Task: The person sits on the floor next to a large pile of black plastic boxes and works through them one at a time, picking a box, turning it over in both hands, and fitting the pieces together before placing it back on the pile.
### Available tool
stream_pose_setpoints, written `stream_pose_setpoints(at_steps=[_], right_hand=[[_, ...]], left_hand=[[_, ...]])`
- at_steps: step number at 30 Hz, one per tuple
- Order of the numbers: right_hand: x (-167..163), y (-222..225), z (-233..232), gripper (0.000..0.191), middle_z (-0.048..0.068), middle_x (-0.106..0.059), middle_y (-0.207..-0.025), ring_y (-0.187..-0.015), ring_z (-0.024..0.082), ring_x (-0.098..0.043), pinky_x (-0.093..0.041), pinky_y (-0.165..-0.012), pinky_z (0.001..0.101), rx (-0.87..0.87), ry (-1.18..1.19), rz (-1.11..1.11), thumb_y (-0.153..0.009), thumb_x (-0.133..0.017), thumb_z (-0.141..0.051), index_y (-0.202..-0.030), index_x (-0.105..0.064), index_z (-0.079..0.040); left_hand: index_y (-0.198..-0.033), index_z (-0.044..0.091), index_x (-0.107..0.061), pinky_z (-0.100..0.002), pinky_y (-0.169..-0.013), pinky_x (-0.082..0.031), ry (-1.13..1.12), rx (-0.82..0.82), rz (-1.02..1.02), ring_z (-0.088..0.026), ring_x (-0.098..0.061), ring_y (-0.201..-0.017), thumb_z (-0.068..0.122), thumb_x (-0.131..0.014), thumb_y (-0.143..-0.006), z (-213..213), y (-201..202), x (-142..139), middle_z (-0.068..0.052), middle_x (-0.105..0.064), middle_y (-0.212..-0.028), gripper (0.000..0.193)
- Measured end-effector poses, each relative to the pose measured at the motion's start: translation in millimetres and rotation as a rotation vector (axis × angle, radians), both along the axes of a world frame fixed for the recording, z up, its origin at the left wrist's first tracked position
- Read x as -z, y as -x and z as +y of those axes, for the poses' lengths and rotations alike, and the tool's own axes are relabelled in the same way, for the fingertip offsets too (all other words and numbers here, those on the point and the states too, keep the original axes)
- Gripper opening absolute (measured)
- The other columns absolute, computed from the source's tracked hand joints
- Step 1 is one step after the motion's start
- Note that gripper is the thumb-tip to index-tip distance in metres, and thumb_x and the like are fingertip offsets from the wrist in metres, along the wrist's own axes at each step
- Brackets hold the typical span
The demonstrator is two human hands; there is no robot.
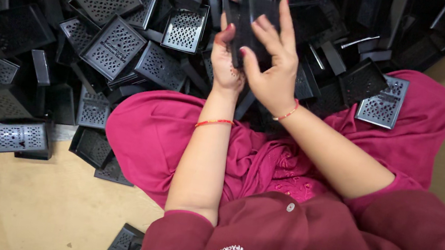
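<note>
One black plastic piece point(253, 26), maybe a nested pair, hard to tell, held up above the lap in front of the big heap. Left hand point(225, 60) cradling its lower left edge from behind, grip wrapped around that side, thumb up along the edge. Right hand point(273, 61) laid across the front face, fingers point(286, 25) spread flat and pressing, thumb hooked on the near edge, so both grips closed on the same piece. Looks light and stiff, thin moulded plastic, smooth on the plain side and probably a bit slippery; best taken by the raised rims rather than the perforated face, which likely flexes or cracks if squeezed. Beyond the hands, a heap of black perforated trays point(113, 45), dozens, too many to count, tumbled at all angles. One lighter grey tray point(383, 103) resting on the magenta cloth point(150, 131) over the right knee. About six strays loose on the cardboard sheet point(43, 204) at lower left. Two thin bracelets point(214, 122), one on each wrist.
</note>
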State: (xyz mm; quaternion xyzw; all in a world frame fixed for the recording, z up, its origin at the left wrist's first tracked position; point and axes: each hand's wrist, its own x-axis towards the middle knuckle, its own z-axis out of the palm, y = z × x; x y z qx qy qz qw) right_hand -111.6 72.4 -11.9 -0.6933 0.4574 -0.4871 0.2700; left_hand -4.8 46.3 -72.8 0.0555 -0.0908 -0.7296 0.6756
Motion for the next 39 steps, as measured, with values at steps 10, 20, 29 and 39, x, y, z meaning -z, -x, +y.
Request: stream_pose_setpoints(at_steps=[10,20,29,39], right_hand=[[-17,23,-5,0.069,0.024,-0.034,-0.166,-0.158,0.039,-0.037,-0.035,-0.131,0.0437,0.039,-0.051,0.092,-0.09,-0.075,-0.01,-0.154,-0.049,-0.004],[-24,46,-5,0.055,0.021,-0.048,-0.16,-0.147,0.037,-0.051,-0.04,-0.124,0.0398,-0.068,-0.029,0.124,-0.104,-0.063,-0.017,-0.155,-0.048,-0.003],[-24,48,-11,0.049,0.02,-0.047,-0.162,-0.152,0.035,-0.048,-0.038,-0.125,0.0378,-0.152,-0.037,0.066,-0.112,-0.053,-0.02,-0.157,-0.047,-0.002],[-24,40,-13,0.048,0.018,-0.046,-0.165,-0.151,0.032,-0.047,-0.037,-0.127,0.0359,-0.159,-0.031,0.017,-0.116,-0.048,-0.024,-0.159,-0.044,-0.003]], left_hand=[[-0.166,0.009,-0.028,-0.046,-0.128,-0.039,0.079,0.082,0.026,-0.031,-0.051,-0.146,0.013,-0.066,-0.1,3,-9,-15,-0.015,-0.049,-0.158,0.076],[-0.166,0.007,-0.028,-0.034,-0.126,-0.039,0.076,0.047,-0.289,-0.023,-0.046,-0.148,-0.01,-0.076,-0.094,2,-2,-24,-0.012,-0.046,-0.161,0.088],[-0.166,0.008,-0.03,-0.035,-0.122,-0.044,0.1,0.049,-0.47,-0.023,-0.048,-0.143,-0.007,-0.079,-0.094,5,0,-30,-0.013,-0.044,-0.158,0.089],[-0.164,0.008,-0.031,-0.034,-0.122,-0.043,0.118,-0.036,-0.443,-0.023,-0.051,-0.142,-0.005,-0.083,-0.094,7,2,-37,-0.013,-0.049,-0.154,0.087]])
